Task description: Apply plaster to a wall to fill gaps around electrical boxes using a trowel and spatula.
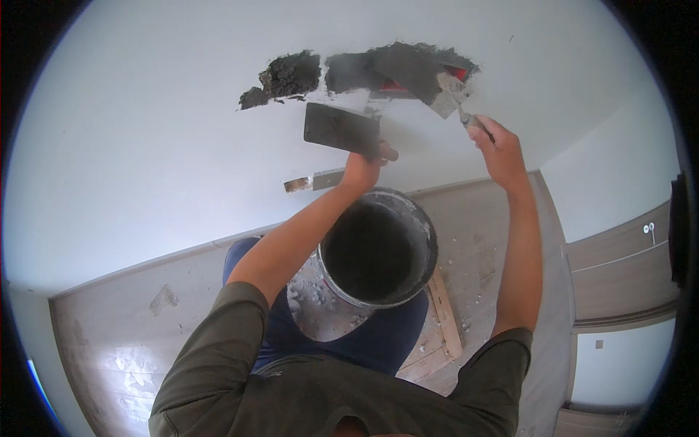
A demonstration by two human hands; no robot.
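Rough dark mortar (293,75) — flat rectangular trowel (336,128)

Tools: 1 plastering float (339,128), 1 putty knife (445,108); 1 bucket (424,253) nr btm edge of wall (160,167). On wall: 2 main mortar patches (291,75), w/ 2 red bits (393,86) visible in rt one.

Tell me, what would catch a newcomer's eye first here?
First, the ragged dark patches on the white wall, red spots showing in their right half. Just below, the left hand holds a flat dark board, while the right hand holds a scraper at their right end. Then the round bucket by the person's knees.
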